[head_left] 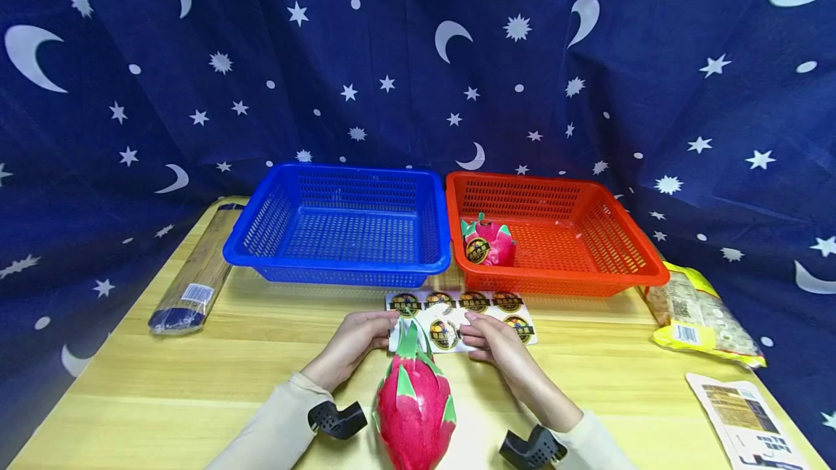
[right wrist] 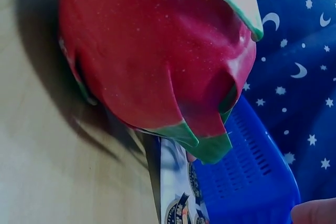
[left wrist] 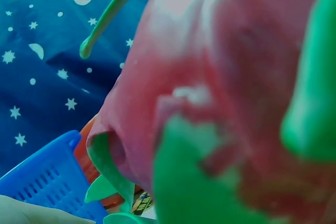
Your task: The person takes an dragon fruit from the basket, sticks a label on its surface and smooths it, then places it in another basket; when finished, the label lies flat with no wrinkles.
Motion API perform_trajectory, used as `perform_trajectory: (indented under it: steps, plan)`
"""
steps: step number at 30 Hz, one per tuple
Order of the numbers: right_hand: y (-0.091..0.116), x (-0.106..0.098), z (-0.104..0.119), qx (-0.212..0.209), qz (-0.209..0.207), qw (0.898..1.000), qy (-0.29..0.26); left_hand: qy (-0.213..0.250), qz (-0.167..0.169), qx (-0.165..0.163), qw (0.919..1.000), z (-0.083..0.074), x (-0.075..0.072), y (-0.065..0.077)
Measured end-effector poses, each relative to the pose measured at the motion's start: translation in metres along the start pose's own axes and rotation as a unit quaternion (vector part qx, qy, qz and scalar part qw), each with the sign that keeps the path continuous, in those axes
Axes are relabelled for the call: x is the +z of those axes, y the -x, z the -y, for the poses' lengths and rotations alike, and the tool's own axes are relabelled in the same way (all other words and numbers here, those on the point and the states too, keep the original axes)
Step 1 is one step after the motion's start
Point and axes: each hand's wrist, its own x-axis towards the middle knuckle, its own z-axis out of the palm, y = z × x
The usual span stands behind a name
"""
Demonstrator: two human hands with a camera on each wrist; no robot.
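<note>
A sheet of round black-and-gold stickers (head_left: 493,303) lies between my hands on the table, with glare over its middle. My left hand (head_left: 355,345) pinches its left edge between thumb and fingers. At the lower right part of the sheet, my right hand (head_left: 499,347) has thumb and fingers curled together on the paper; whether they pinch backing or one sticker is too small to tell. A red dragon fruit (head_left: 418,412) with green-tipped scales lies nearest me between the forearms, touched by neither hand. It fills most of both wrist views, hiding much of the hands' work.
A blue basket (head_left: 336,272) stands behind the left hand. Next to it, a red basket (head_left: 555,283) holds another dragon fruit (head_left: 499,246) bearing a sticker. A pack of noodles (head_left: 202,267) lies far left. A yellow food bag (head_left: 708,318) and white packet (head_left: 744,419) lie right.
</note>
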Motion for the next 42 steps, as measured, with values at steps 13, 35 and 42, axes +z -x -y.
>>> perform_trajectory:
  steps: [13,35,42]
  plan:
    - [-0.011,0.004,-0.007,-0.037,0.013,0.999,0.024,0.001,-0.012,0.003,0.9999,0.002,0.001,-0.002]
    - [-0.026,0.015,-0.007,-0.115,0.005,0.971,0.209,0.007,-0.028,0.002,0.9996,0.002,0.003,-0.001]
    - [-0.025,0.016,-0.007,-0.126,-0.006,0.963,0.239,0.008,-0.034,-0.002,0.9994,0.001,0.003,0.000]
